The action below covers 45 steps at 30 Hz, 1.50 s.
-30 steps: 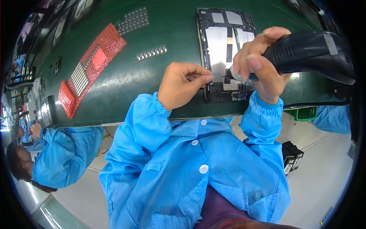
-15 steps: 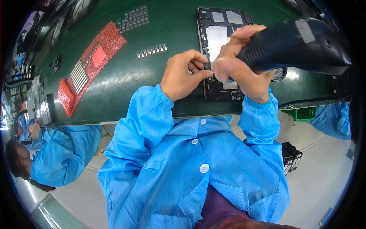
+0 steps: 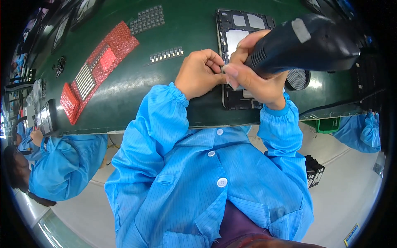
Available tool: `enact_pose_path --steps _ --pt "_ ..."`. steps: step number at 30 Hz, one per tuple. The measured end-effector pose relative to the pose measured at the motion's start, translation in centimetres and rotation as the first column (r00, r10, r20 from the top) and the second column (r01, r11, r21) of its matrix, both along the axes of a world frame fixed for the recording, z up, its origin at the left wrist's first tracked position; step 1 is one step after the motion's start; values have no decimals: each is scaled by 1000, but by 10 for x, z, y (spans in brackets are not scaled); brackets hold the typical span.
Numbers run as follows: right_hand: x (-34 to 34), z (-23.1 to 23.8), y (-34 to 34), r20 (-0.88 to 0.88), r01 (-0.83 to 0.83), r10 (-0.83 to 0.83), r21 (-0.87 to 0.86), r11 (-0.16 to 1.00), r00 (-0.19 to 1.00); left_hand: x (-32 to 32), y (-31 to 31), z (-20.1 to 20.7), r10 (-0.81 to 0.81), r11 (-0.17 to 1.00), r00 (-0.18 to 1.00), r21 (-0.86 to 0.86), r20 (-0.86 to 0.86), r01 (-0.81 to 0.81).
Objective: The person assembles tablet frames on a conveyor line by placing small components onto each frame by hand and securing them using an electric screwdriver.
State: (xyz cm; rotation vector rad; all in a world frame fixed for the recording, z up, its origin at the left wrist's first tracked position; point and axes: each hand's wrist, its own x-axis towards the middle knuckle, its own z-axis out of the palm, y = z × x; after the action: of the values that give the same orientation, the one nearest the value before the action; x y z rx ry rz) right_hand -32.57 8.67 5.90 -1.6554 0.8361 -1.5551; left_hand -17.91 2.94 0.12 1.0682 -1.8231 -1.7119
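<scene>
My right hand [image 3: 264, 84] is closed around a black curved handheld tool [image 3: 314, 45] with ribbed vents and a pale label. The tool's working end is hidden by my fingers. Against the left edge of an opened black tablet-like device [image 3: 237, 37], my left hand [image 3: 200, 72] is closed, thumb and fingertips nearly touching those of my right hand. What it pinches, if anything, is too small to make out. Silver panels show inside the device, partly covered by my right hand.
Left of the device lie a strip of small parts [image 3: 166, 54], a sheet of small parts [image 3: 148, 20] and red bubble wrap [image 3: 120, 35] carrying metal strips [image 3: 85, 82]. A round black perforated dish [image 3: 298, 78] stands to the right. A co-worker's blue sleeve [image 3: 70, 161] shows at left.
My right hand and the black tool have shifted left, bringing the fingertips closer to my left hand. More of the round dish shows. My left hand stays by the device's edge.
</scene>
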Motion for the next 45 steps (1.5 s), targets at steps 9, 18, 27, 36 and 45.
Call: enact_pose_path --steps 9,18,27,36,45 --pt "0 11 12 -294 260 -287 -129 957 911 2 5 5 -23 992 978 -125 -206 -3" --pt "-112 18 12 290 540 -504 -54 840 813 -3 9 16 9 995 999 98 33 -12" --pt "-137 -4 -4 111 644 -641 12 765 759 -5 9 25 18 992 995 126 101 -31" --pt "-141 -15 -6 101 606 -606 35 795 789 -4 11 25 21 989 993 142 118 -38" --pt "-139 -14 -7 118 604 -602 18 797 790 0 46 20 -192 531 981 -844 -30 78"
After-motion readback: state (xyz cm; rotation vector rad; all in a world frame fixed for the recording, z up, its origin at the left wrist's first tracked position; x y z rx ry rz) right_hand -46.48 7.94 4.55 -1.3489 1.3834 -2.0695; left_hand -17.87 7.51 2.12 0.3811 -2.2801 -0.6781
